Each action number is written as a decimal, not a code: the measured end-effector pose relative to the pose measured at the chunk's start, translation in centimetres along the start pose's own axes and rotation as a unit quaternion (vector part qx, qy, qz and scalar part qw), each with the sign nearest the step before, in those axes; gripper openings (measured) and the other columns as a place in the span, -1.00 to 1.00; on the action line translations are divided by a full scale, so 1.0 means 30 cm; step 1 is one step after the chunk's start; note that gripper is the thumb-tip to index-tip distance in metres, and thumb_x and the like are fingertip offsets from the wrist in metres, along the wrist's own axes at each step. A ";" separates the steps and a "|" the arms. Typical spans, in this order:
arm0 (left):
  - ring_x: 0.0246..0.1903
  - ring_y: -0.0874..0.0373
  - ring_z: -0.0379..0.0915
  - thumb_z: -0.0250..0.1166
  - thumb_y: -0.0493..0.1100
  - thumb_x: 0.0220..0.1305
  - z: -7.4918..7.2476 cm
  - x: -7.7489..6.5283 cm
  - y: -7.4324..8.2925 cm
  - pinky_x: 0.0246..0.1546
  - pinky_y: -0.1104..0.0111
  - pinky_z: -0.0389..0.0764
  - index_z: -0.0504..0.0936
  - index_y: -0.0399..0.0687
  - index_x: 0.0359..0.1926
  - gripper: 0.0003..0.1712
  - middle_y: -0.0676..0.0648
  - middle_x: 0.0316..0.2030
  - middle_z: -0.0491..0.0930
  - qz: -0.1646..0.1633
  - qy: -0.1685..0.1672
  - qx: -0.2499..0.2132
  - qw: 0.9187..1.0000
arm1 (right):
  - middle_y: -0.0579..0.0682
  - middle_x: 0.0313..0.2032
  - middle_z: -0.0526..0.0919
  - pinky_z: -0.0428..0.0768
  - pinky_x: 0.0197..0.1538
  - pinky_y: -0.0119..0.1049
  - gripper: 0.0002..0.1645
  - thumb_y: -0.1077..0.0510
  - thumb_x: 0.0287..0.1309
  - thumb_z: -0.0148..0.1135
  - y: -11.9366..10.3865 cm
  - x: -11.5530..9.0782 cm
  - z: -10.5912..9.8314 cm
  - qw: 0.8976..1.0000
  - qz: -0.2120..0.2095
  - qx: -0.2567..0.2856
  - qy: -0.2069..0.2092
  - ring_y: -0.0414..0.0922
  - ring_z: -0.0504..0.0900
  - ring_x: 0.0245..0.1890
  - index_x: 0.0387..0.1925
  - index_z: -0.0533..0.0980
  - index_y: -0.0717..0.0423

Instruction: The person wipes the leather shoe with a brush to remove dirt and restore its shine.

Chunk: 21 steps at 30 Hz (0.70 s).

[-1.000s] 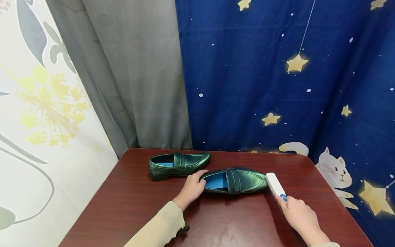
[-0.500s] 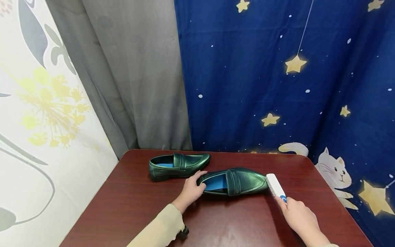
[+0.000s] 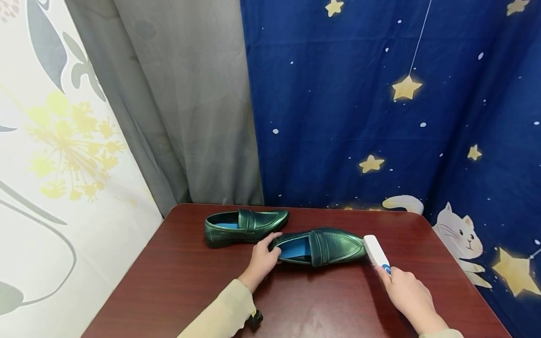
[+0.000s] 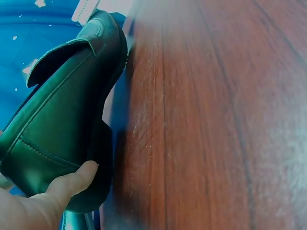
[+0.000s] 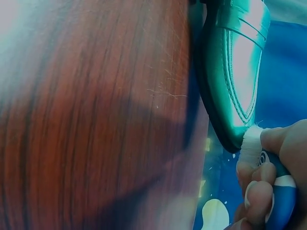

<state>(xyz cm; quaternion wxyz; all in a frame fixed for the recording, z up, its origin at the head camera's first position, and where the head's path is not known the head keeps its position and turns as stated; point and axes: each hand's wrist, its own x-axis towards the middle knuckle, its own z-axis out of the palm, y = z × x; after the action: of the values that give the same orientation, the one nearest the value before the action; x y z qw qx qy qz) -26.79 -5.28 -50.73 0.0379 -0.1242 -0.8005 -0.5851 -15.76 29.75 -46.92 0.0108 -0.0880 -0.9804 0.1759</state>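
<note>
A dark green, metallic loafer (image 3: 338, 246) with a blue insole lies at mid-table, its pointed toe to the right. My left hand (image 3: 262, 260) grips its heel, and in the left wrist view the thumb (image 4: 79, 182) presses on the heel's side. My right hand (image 3: 407, 291) holds a white brush (image 3: 376, 251) with a blue mark by its handle. In the right wrist view the fingers curl round the brush's blue handle (image 5: 283, 201), and its white bristles (image 5: 250, 143) are right at the toe tip. A matching loafer (image 3: 245, 226) stands behind, to the left.
The reddish-brown wooden table (image 3: 321, 305) ends at a back edge close behind the shoes. A grey curtain (image 3: 203, 117) and a blue star-patterned curtain (image 3: 329, 117) hang beyond it. A small black object (image 3: 254, 320) shows at my left sleeve.
Both hands keep their holds on the loafer and the brush. The loafer tilts slightly and shifts back a little, and the bristles stay at its toe. The other loafer has not moved.
</note>
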 end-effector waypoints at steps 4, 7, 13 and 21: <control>0.01 0.07 0.40 0.05 -0.36 0.06 -0.003 -0.002 -0.005 -0.36 0.29 0.53 0.49 0.17 0.11 -0.43 -0.17 0.28 0.20 0.024 0.005 0.033 0.999 | 0.24 -0.42 0.57 0.35 -0.60 0.02 -0.10 -0.50 0.13 -0.31 -0.003 0.008 -0.002 1.000 0.004 0.001 -0.006 0.12 0.54 -0.50 -0.33 0.49 0.26; 0.22 0.01 0.15 0.06 -0.36 0.04 -0.009 -0.009 -0.014 -0.10 0.18 0.41 0.46 0.12 0.15 -0.40 -0.13 0.29 0.18 0.040 -0.008 0.053 0.998 | 0.25 -0.41 0.57 0.35 -0.60 0.03 -0.09 -0.49 0.14 -0.31 -0.004 0.006 -0.004 1.000 0.005 0.002 -0.010 0.13 0.54 -0.50 -0.31 0.50 0.27; 0.27 -0.07 0.02 0.10 -0.36 0.00 -0.019 -0.013 -0.032 0.05 0.05 0.25 0.37 0.11 0.22 -0.32 -0.11 0.32 0.10 0.053 -0.042 0.072 0.995 | 0.27 -0.39 0.57 0.35 -0.59 0.04 -0.07 -0.50 0.13 -0.33 -0.004 0.002 -0.009 1.000 0.006 0.006 -0.010 0.13 0.54 -0.49 -0.29 0.50 0.28; 0.28 -0.03 -0.01 0.11 -0.35 0.02 -0.028 -0.024 -0.022 0.02 0.13 0.31 0.27 0.18 0.29 -0.25 -0.15 0.36 -0.01 0.036 -0.078 0.082 0.993 | 0.24 -0.39 0.57 0.36 -0.60 0.00 -0.07 -0.49 0.14 -0.32 -0.003 -0.007 -0.017 1.000 0.010 0.005 -0.017 0.08 0.53 -0.50 -0.25 0.50 0.29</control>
<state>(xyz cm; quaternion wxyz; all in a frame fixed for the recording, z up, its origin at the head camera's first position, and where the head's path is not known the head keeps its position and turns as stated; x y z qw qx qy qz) -26.33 -6.38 -51.23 0.0068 -0.1943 -0.8416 -0.5040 -15.53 29.80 -46.42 -0.0073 -0.0945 -0.9787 0.1820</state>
